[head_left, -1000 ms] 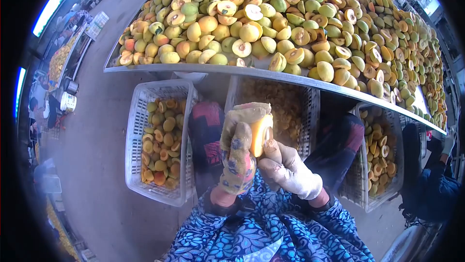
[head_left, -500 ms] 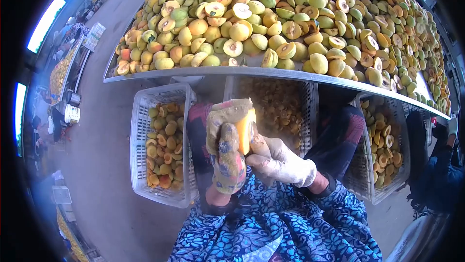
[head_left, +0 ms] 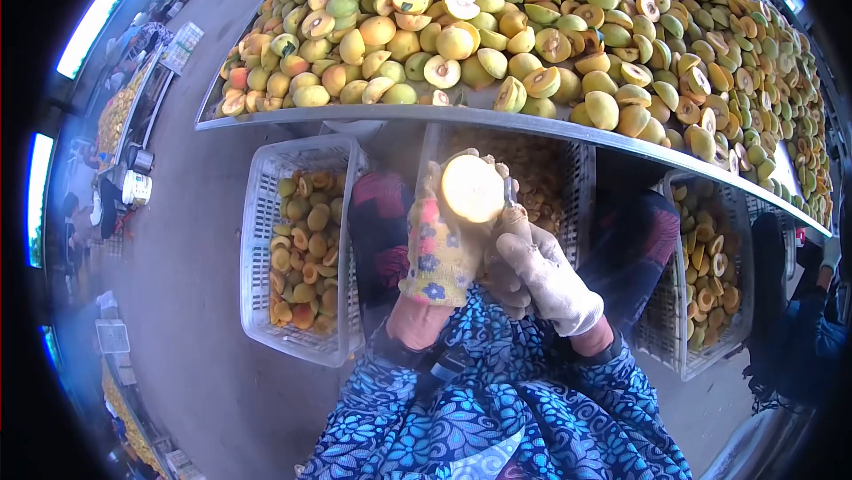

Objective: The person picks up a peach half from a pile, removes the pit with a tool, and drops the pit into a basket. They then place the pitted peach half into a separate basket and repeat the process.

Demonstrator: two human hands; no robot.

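Note:
My left hand [head_left: 441, 245], in a stained flowered glove, holds up a halved yellow fruit [head_left: 472, 188] with its pale cut face turned toward me. My right hand [head_left: 541, 271], in a white glove, presses a small tool [head_left: 509, 192] against the fruit's right edge; the tool is mostly hidden by the fingers. Both hands are above my lap, over a blue patterned apron [head_left: 497, 409], just below the edge of the metal table [head_left: 355, 115].
The table holds a big heap of whole and halved yellow-green fruit [head_left: 550, 45]. A white crate of fruit halves [head_left: 302, 249] stands at the left, another [head_left: 701, 276] at the right, a third [head_left: 532, 169] behind my hands. A person in blue [head_left: 799, 338] is at far right.
My left hand has turned the fruit so its cut face points at me instead of sideways. Both hands have risen slightly, and my right hand stays at the fruit's right edge.

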